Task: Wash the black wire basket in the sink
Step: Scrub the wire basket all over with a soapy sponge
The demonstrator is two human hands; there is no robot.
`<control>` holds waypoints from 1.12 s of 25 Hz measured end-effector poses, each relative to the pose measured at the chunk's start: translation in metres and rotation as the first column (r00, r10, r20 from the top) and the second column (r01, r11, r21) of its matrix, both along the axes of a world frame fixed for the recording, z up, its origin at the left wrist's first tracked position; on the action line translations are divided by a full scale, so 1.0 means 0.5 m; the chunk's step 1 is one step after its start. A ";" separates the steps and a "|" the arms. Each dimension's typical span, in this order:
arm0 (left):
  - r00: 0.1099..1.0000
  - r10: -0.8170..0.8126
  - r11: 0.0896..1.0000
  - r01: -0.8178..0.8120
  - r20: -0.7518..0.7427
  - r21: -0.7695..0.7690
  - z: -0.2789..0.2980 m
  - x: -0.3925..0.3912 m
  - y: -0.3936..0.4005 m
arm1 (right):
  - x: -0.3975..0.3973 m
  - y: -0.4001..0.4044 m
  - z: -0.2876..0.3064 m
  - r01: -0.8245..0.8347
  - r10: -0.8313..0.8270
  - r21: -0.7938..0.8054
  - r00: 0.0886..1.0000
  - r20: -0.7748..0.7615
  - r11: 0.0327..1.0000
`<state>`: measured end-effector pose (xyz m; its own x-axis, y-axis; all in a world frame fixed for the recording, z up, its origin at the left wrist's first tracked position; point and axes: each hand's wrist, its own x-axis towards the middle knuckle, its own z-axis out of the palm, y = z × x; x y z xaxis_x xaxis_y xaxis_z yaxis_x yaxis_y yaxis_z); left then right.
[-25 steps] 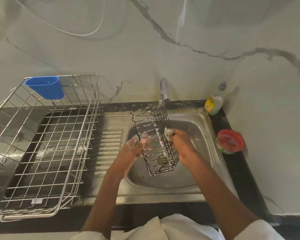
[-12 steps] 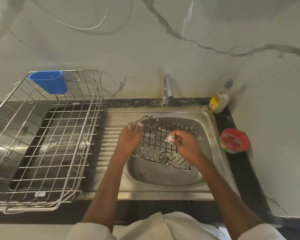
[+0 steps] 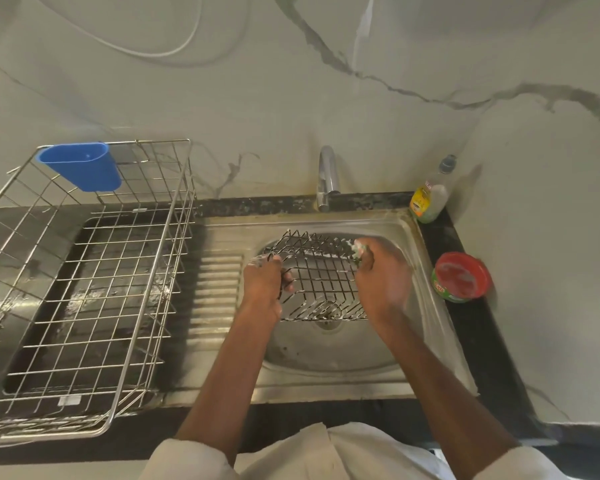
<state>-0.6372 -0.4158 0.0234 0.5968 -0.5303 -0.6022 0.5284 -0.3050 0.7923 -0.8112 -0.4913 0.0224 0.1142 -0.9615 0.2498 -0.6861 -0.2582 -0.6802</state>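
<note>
Marble-look wall takes up the whole top half, pale with grey veins and a thin white cord looping across it. Below that is a dark countertop with a stainless sink set into it, ribbed drainboard on its left side. Sitting over the left part of the counter is a big steel dish rack, with a blue plastic cup hooked on its back corner. Both forearms come up from the bottom edge in white rolled sleeves. The black wire basket is held over the sink bowl, right above the drain, tilted so its open side faces up toward the camera, with soap suds stuck along the back wires. The left hand grips the basket's left edge, fingers curled around the wire, foam on the knuckles. The right hand is at the basket's right back corner, pinching a small sudsy scrubber against the wires; it looks green and white but it's a bit blurred so I can't really say what kind it is. Chrome faucet stands behind the bowl, no water visibly running. Off on the right counter there's a red-lidded green tub, and behind it in the corner a dish soap bottle with a yellow label.
</note>
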 end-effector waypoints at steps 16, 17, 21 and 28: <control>0.999 0.036 0.999 -0.036 0.005 0.013 -0.004 -0.005 0.009 | 0.039 0.056 0.041 -0.364 0.134 0.478 0.884 0.449 0.800; 0.999 0.039 0.999 -0.039 -0.002 0.012 -0.002 -0.006 0.013 | 0.029 0.050 0.047 -0.381 0.106 0.520 0.870 0.481 0.764; 0.999 0.042 0.999 -0.042 0.006 0.014 -0.003 -0.013 0.028 | 0.012 0.056 0.053 -0.441 0.069 0.592 0.836 0.545 0.675; 0.997 0.060 0.998 -0.061 0.043 0.031 -0.015 -0.003 0.034 | 0.023 0.066 0.061 -0.507 -0.194 0.671 0.701 0.686 0.540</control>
